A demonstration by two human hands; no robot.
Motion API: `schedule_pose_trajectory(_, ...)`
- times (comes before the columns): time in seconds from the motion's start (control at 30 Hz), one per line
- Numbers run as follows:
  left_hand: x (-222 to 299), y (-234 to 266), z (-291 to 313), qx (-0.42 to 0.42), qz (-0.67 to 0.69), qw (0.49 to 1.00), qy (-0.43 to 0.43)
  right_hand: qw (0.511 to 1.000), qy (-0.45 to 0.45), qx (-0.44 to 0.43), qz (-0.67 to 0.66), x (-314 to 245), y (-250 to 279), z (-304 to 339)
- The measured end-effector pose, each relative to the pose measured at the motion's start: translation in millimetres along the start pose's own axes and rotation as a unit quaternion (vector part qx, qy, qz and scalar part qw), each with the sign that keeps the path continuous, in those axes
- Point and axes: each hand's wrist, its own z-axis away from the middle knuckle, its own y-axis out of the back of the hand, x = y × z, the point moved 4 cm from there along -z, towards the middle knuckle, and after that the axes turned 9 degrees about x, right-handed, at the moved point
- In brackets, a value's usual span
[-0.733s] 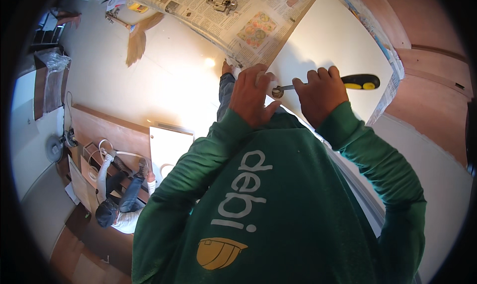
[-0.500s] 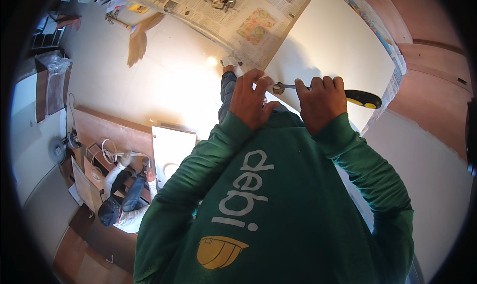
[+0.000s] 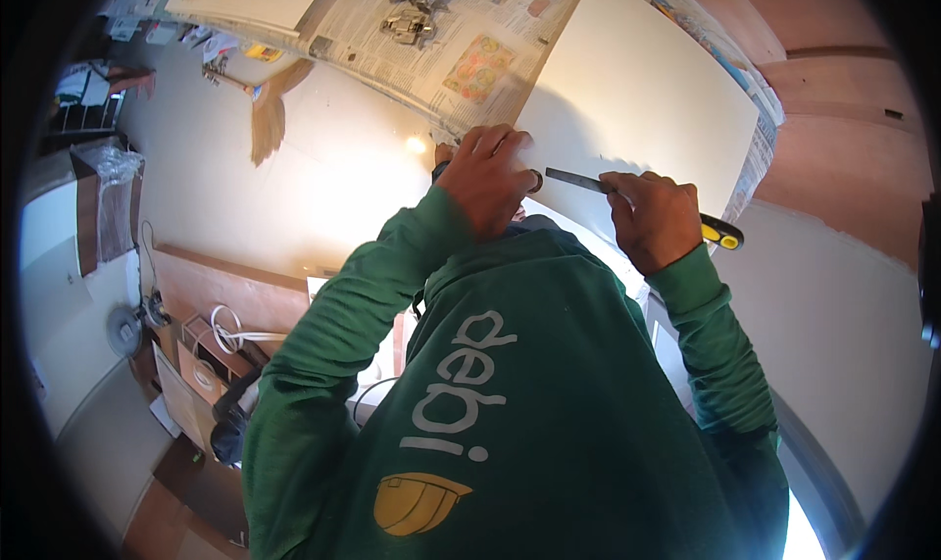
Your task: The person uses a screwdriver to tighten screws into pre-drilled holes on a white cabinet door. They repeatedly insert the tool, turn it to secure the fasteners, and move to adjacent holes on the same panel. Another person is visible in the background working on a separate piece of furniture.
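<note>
Tool (image 3: 580, 179) in right fingers (image 3: 639, 190) has come away from round piece (image 3: 536, 181)

Tool (image 3: 578, 179) in right hand (image 3: 655, 221), hinges (image 3: 409, 25) on newspaper (image 3: 529, 48), board (image 3: 652, 80) rightward, broom (image 3: 267, 119) on floor (image 3: 186, 168) leftward

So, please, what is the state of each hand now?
Left hand: fingers bent, blurred; cannot tell whether it grips the small round thing.
Right hand: closed, holding the flat-bladed tool.

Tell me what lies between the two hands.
In the head view, a flat metal blade points from the right hand toward a small dark piece at the left hand.
</note>
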Motion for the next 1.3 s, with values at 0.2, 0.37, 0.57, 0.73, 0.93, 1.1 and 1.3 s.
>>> schedule_pose_trajectory(0.2,-7.1,-1.3,-39.7,-0.138,-0.045,0.987,-0.074,0.994,-0.059,0.035,-0.082,18.1,-16.6,35.5)
schedule_pose_trajectory(0.37,-2.7,-22.8,-71.3,-0.286,-0.091,0.946,-0.122,0.974,-0.176,0.032,-0.14,38.3,-31.6,69.7)
schedule_pose_trajectory(0.57,8.1,-41.9,-82.7,-0.347,-0.151,0.894,-0.24,0.936,-0.275,0.075,-0.208,44.3,-43.4,102.9)
schedule_pose_trajectory(0.73,9.0,-44.2,-89.6,-0.394,-0.116,0.883,-0.228,0.908,-0.338,0.095,-0.228,43.2,-48.2,113.8)
schedule_pose_trajectory(0.93,7.5,-42.8,-92.7,-0.413,-0.097,0.881,-0.209,0.902,-0.342,0.126,-0.23,30.3,-44.4,96.5)
schedule_pose_trajectory(1.1,9.1,-46.1,-89.7,-0.412,-0.114,0.875,-0.227,0.903,-0.357,0.109,-0.214,23.7,-30.8,79.5)
schedule_pose_trajectory(1.3,-1.0,-32.7,-96.1,-0.399,-0.016,0.907,-0.135,0.944,-0.303,0.015,-0.13,13.3,-20.2,66.8)
